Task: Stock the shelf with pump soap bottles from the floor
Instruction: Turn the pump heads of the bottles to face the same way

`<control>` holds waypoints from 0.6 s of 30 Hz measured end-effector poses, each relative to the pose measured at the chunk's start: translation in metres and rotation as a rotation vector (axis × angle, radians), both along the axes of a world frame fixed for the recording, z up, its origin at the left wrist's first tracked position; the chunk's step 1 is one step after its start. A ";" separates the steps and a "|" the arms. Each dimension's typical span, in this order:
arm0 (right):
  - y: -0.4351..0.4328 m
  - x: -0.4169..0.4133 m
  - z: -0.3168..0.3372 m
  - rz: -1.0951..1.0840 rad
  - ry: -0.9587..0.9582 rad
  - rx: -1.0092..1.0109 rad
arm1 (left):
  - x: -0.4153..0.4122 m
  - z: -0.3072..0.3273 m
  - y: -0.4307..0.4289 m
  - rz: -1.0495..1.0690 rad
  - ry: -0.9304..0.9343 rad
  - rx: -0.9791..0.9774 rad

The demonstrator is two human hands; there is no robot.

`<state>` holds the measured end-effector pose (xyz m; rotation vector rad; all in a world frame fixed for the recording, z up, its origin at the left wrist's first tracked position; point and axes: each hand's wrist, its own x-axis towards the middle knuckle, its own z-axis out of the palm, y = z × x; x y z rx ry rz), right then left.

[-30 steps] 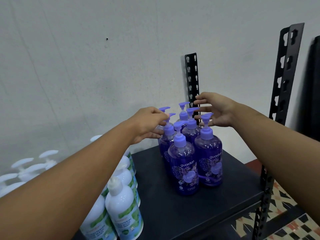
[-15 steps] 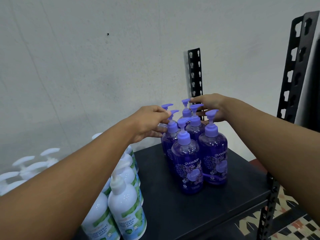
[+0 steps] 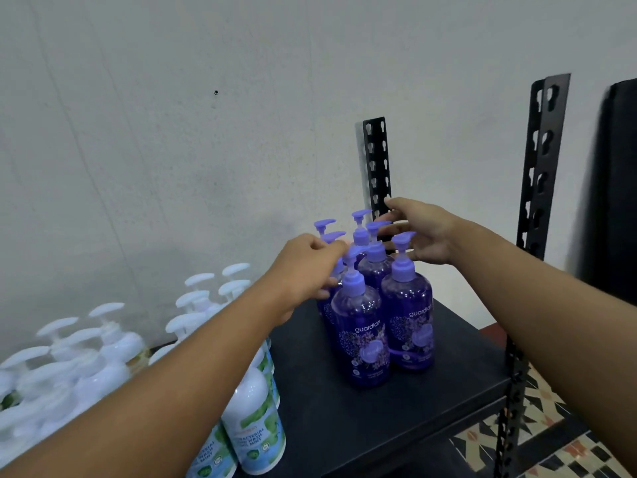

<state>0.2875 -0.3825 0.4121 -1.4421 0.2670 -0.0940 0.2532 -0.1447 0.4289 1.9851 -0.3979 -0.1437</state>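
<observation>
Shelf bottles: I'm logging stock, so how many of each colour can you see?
Purple bottles: 6
White bottles: at least 10 pump tops show; more are hidden or blurred
Total: at least 16

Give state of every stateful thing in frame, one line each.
purple bottles: upright, clustered on the shelf, pumps fitted.
white bottles: upright, grouped left of the purple ones.
shelf: partly stocked, bare patch at front.
left hand: fingers curled at purple pump necks; grip unclear.
right hand: open, fingers spread by the rear pump heads.
</observation>
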 end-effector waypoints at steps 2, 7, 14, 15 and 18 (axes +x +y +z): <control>0.002 -0.004 -0.001 -0.008 -0.006 0.030 | -0.009 -0.002 0.001 -0.021 0.011 0.008; 0.002 -0.007 0.003 -0.040 0.007 0.018 | -0.019 0.000 0.002 -0.049 0.021 -0.012; 0.012 0.018 0.012 0.030 0.062 0.038 | -0.015 -0.004 0.005 -0.076 0.014 0.002; 0.014 0.020 0.012 0.041 0.071 0.034 | -0.013 -0.005 0.006 -0.084 0.016 -0.001; 0.013 0.025 0.012 0.036 0.089 0.016 | -0.011 -0.006 0.008 -0.108 0.009 -0.005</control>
